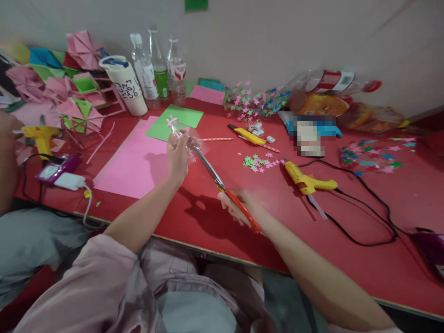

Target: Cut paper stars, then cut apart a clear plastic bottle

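Note:
My left hand [177, 157] is closed round a clear plastic bottle [180, 134], holding it above the red table [347, 259] with its neck pointing up and left. My right hand [239, 206] grips the red handles of a pair of scissors [222, 185]. The metal blades reach up to the bottle's body and touch it. Below the bottle lie a pink paper sheet [135, 162] and a green paper sheet [173, 122].
A yellow glue gun [308, 181] with a black cord lies at the right. A yellow utility knife [248, 135], pencils, paper stars [258, 162], three bottles [157, 69], a white cup [126, 85] and folded paper shapes [52, 88] fill the back. Another person [7, 157] sits at the left.

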### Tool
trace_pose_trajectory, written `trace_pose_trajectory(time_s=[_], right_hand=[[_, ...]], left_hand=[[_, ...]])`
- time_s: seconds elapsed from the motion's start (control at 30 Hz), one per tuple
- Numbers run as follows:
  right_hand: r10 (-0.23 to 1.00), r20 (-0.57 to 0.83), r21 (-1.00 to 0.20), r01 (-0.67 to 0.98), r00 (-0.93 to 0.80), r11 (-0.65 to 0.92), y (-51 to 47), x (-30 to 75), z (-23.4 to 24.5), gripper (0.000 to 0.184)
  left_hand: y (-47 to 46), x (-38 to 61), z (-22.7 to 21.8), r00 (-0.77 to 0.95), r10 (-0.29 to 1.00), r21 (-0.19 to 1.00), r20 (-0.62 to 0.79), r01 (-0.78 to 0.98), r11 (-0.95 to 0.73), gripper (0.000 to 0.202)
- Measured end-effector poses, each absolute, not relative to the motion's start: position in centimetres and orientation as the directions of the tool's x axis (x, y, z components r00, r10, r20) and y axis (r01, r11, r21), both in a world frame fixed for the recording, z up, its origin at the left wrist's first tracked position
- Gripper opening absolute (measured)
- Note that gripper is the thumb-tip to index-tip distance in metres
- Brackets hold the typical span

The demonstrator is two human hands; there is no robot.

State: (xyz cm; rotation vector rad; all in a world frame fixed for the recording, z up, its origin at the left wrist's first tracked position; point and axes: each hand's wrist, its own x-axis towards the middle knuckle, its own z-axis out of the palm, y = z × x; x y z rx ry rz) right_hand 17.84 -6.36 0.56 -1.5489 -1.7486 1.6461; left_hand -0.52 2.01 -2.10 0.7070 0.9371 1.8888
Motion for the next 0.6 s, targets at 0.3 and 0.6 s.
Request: trace_pose_trajectory(time_s=[0.3,0.6], right_hand=[[0.802,-0.436,-0.841,0.502,-0.408,-0.201,-5.89,18.10,-0.22,0.048],[0.821,-0.437,-0.826,0.526,-0.368,-0.204,-5.96,17.92,0.15,0.051]], left_hand=[[1.88,-0.11,-1.91,-0.439,0.890,0.835,0.123,-0.438,-0.332,0.017],[1.91,-0.20,-2.03,-0.435,0.893,0.847,0.116,-0.425,-0.318,0.019]])
